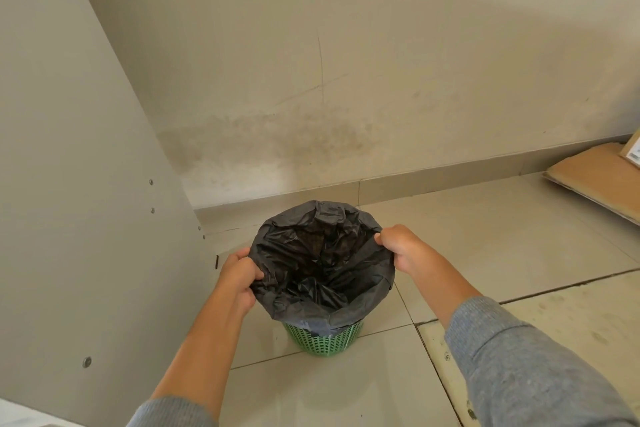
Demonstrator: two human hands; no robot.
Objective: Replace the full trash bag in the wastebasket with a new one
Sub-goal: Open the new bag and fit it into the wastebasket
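A green perforated wastebasket (323,340) stands on the tiled floor near the wall. A dark grey trash bag (322,263) lines it, its mouth wide open and its edge folded down over the basket's rim. My left hand (239,276) grips the bag's edge on the left side. My right hand (401,246) grips the edge on the right side. The bag's inside looks dark; I cannot tell what it holds.
A tall pale panel with screws (86,201) stands close on the left. The stained wall (346,97) runs behind the basket. Flattened cardboard (595,177) lies on the floor at the far right. Tiled floor (346,392) spreads in front.
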